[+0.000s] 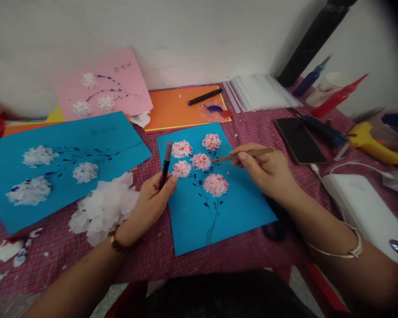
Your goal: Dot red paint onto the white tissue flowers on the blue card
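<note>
My left hand (155, 194) is closed around a dark marker pen (166, 164) with a grey end, held upright at the left edge of a blue sheet (185, 229). Pinched in my right hand (265, 170) is a slim gold-brown tool (257, 152); its kind is unclear. The narrow tip reaches left over the sheet, beside a red-and-white tissue flower (201, 161). Several such puffy flowers are on the sheet, above dark stems and small blue leaves. A larger red-and-white flower (216, 185) sits just below the tip.
White tissue pieces (102, 205) lie left of my left hand. Further left are a blue flower picture (119, 132) and a pink one (135, 84). Behind lie orange paper (166, 106), a black pen (204, 96) and paint (215, 109). A phone (298, 139) and white power bank (361, 207) lie right.
</note>
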Motion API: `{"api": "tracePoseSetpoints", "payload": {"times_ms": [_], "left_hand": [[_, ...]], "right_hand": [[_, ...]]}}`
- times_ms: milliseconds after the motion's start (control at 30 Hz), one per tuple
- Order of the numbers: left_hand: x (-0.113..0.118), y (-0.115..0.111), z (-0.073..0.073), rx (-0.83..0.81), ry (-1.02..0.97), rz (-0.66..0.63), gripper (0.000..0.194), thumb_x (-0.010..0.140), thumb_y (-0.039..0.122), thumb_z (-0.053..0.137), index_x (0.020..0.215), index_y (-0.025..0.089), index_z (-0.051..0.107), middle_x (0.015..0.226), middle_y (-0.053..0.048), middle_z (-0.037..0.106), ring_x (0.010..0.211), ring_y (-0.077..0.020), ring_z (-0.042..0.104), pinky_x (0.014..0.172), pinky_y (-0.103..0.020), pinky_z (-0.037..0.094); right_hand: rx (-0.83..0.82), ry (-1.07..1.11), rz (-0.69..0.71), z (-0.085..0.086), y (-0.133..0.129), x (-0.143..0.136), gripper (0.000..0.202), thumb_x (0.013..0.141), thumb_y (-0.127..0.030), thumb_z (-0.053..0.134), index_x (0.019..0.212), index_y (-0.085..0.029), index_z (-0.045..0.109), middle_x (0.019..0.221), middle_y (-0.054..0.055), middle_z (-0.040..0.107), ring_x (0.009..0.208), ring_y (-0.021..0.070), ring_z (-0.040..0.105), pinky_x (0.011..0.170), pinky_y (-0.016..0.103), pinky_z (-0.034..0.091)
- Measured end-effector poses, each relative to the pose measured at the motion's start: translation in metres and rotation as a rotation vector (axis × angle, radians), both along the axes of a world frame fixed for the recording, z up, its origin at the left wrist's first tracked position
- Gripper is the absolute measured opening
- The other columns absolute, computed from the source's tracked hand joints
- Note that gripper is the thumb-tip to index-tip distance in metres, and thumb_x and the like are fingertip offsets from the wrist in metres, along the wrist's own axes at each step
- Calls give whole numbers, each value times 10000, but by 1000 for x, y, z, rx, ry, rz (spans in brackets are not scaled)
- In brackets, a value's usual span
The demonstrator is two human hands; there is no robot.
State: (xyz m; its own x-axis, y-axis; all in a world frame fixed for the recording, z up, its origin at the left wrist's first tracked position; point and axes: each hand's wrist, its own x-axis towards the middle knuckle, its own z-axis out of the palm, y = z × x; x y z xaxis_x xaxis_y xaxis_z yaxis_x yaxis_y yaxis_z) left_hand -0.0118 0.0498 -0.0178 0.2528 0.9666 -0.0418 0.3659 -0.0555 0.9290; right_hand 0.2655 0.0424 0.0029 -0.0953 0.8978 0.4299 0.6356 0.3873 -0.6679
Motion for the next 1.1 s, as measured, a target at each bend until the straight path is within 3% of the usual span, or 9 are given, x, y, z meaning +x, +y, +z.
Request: {"api": "tracePoseSetpoints", "payload": {"times_ms": [400, 700, 1100], "left_hand": [[0, 1, 0, 3, -10, -1, 313, 915, 446, 526, 730, 198, 475, 624, 38, 454, 530, -92, 398, 476, -246, 309], [0, 1, 1, 19, 16, -11, 322, 920, 439, 513, 718, 192, 470, 620, 37, 454, 532, -89, 401, 488, -242, 312], [14, -9, 5, 52, -58, -57, 335, 851, 425, 577, 667, 177, 449, 590, 44, 391, 530, -81, 335, 481, -231, 240]], "right_hand": [[-37, 24, -8, -3, 1, 1, 272, 953, -337, 467, 836, -240, 693, 841, 33, 726, 735, 178, 688, 664, 336, 554], [-67, 34, 22, -5, 1, 2, 286, 953, -330, 472, 776, -226, 671, 856, 36, 720, 729, 170, 680, 655, 327, 542], [16, 316, -101, 5, -4, 3, 179, 943, -399, 484, 889, -272, 597, 662, -4, 611, 602, 157, 603, 602, 321, 479]]}}
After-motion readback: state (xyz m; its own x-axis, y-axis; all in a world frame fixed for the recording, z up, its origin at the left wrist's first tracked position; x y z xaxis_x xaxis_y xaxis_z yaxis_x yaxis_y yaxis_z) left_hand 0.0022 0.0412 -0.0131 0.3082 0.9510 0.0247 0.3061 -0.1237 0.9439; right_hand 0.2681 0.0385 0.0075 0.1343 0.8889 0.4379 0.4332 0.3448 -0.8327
